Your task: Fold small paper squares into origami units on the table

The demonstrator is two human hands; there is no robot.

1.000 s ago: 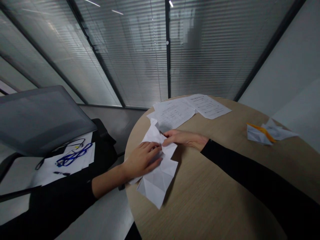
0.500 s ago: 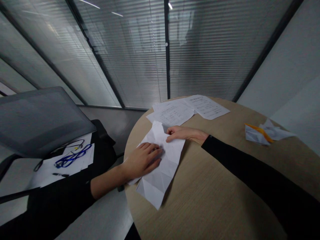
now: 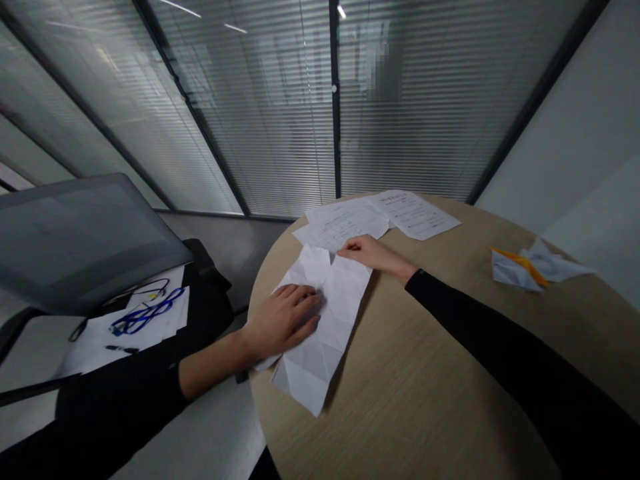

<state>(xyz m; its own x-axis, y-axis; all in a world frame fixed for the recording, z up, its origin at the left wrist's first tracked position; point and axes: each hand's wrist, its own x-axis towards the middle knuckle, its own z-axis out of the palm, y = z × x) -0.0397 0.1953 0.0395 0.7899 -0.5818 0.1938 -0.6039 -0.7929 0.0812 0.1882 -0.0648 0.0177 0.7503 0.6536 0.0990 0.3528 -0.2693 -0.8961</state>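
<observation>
Head view: okay, so there's a creased white sheet (image 3: 337, 310) lying near the left edge of the round wooden table (image 3: 430, 380), and both hands are on or at it. The left hand (image 3: 283, 320) is palm down across its middle, fingers loosely spread, pressing rather than gripping. The right hand (image 3: 371, 253) is up at the far edge, just right of a notch, with fingers and thumb drawn in together. Looks like it could be pinching the edge, but the contact is too small and dark, so I honestly can't tell.

My read is that the step in hand is opening out and flattening the folds. I'd say the next move calls for the left hand to stay put as an anchor while the right works gently along that notched edge, since a hard tug might rip it.

Compared with half a second ago, the right hand has gone farther out, from over the sheet to its far edge, and the notch is easier to see. The left hand has hardly budged. The printed sheets (image 3: 415, 213) beyond and the crumpled paper with an orange strip (image 3: 515, 272) off to the right look the same.
</observation>
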